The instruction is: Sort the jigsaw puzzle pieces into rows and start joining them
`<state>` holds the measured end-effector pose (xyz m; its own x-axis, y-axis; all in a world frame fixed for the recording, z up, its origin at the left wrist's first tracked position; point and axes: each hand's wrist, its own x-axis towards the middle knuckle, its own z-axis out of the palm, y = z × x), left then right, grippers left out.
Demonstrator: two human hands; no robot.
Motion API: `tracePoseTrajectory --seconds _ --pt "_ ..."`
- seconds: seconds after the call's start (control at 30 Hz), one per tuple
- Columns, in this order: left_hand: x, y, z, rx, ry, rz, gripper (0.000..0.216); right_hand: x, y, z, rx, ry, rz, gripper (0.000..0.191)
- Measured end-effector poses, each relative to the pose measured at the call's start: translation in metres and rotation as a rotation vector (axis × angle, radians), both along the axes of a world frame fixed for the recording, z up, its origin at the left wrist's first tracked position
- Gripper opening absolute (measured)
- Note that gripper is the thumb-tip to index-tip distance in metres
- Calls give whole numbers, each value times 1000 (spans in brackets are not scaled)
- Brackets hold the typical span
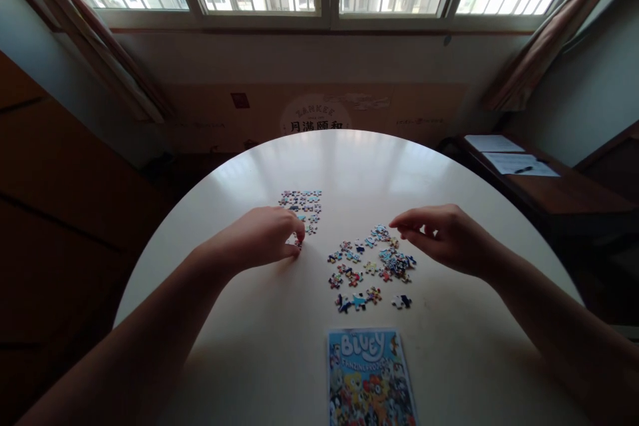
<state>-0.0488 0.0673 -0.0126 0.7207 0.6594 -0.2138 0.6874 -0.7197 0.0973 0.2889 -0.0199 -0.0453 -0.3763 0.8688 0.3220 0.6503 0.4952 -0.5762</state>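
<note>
Toward the white table's [249,339] near edge, a blue rectangular sheet [371,379] reads "BLUEY". Left hand [264,234] pinches a multicoloured jigsaw piece [298,244]; right hand's [439,234] grip unclear.

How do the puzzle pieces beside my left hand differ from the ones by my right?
The left group sits in close rows, while the right group lies loosely scattered, with some pieces heaped. The left group is partly hidden by your left hand; the right group shows more openly, beside your right hand. The left group's visible part covers less area than the right group. Both are jigsaw pieces on the same white table.
</note>
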Motion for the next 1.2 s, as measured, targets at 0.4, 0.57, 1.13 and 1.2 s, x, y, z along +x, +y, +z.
tracePoseTrajectory --seconds 0.4,0.57,1.13,1.2 --pt "3 -2 2 58 -56 37 16 3 0 8 -258 -291 280 23" --pt "3 -2 -1 67 -104 0 17 3 2 7 -263 -302 278 17" --pt "11 -6 3 65 -97 -58 12 38 21 9 -338 -40 6 23" --pt "11 -6 1 58 -105 -71 12 40 24 4 -393 -113 -12 18"
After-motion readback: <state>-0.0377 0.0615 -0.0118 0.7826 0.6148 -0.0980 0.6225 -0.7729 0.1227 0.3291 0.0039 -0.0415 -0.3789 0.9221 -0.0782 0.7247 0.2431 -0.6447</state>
